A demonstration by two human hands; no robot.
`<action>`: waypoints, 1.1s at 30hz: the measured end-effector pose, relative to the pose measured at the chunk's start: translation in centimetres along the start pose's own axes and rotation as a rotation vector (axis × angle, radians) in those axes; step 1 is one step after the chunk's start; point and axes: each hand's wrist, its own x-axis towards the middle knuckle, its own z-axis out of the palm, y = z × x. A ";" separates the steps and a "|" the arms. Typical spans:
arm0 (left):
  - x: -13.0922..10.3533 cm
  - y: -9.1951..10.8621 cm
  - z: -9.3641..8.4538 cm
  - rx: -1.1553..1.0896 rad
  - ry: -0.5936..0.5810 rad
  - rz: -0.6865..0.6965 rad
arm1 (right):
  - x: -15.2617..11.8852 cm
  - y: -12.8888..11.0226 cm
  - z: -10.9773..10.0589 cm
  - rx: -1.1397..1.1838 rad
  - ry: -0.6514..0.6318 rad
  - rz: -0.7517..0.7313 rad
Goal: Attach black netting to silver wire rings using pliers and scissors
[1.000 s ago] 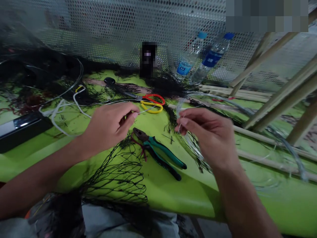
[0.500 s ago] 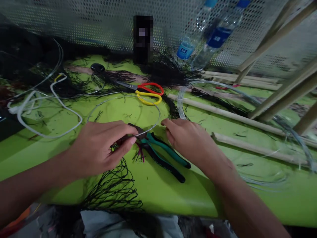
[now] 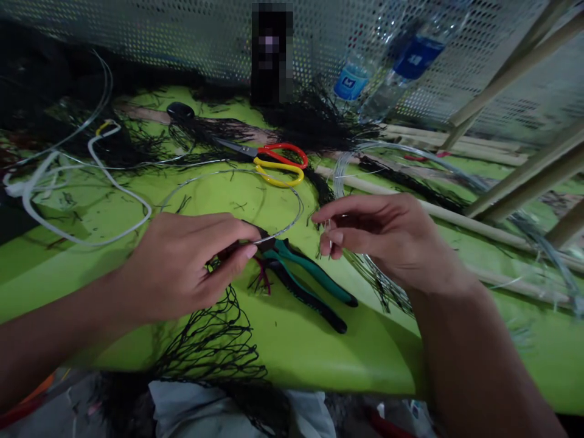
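Wire, thin and pale, bent into a broad loop [image 3: 292, 223], is pinched at one end between the thumb and forefinger of the left hand [image 3: 182, 267]. The grip there is closed; the loop rises from the fingertips, curves over the green table cover [image 3: 319, 365] and returns toward the back of the same hand. Right hand [image 3: 392, 243]: thumb and fingers drawn together on short pale strands [image 3: 328, 228], forefinger extended; their exact number cannot be told. The two hands are apart, palms facing inward.

Combination pliers [image 3: 320, 275] with teal-and-black handles lie between them. The pliers' head sits just beside the left fingertips, partly covered, and the wire crosses in front of it. Purplish strands [image 3: 261, 280] lie next to the tool. Black knotted netting [image 3: 219, 340] extends below the left hand to the table edge.

Beyond the hands lie scissors [image 3: 249, 151] with one red and one yellow handle, the loop passing near the yellow one. A white cord [image 3: 91, 244] lies at left. A coil of clear line [image 3: 340, 173] lies behind the right hand. Two plastic bottles, light-blue label [image 3: 351, 82] and dark-blue label [image 3: 417, 58], stand against a perforated panel [image 3: 191, 36]. Wooden poles [image 3: 515, 67] lean at right.
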 end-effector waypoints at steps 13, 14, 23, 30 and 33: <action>-0.1 0.0 0.1 0.010 -0.005 0.007 | -0.4 -0.1 -0.1 0.248 -0.096 -0.145; -0.1 0.0 0.1 0.009 0.000 0.006 | -0.4 0.1 0.0 0.272 -0.092 -0.167; 0.0 0.0 0.1 0.031 0.024 0.021 | -1.2 -0.5 0.3 0.167 0.284 -0.365; -0.2 0.0 0.1 -0.007 0.031 -0.007 | -1.2 -0.8 -1.8 0.133 0.593 -0.468; -0.4 0.1 0.0 -0.042 0.014 -0.017 | -1.1 -0.8 -2.2 0.147 0.573 -0.436</action>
